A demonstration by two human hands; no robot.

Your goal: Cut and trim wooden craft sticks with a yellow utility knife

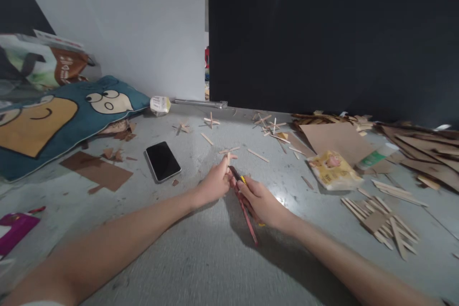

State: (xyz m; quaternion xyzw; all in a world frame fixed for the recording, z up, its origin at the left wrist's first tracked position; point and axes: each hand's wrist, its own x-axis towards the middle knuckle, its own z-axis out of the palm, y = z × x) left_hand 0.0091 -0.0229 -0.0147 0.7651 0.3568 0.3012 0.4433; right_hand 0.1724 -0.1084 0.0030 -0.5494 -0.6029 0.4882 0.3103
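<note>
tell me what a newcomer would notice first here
Probably the big blue cushion with cartoon faces at the far left, the brightest, largest shape on the grey tabletop. Next, the two hands meeting mid-table, the left and the right, which grips a yellow-and-black tool. The black-screened phone lies left of them.

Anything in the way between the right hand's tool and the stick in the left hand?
Nothing visible. The dark tool in the right hand points at the wooden stick in the left hand. The red rod sits below, clear of that gap.
</note>
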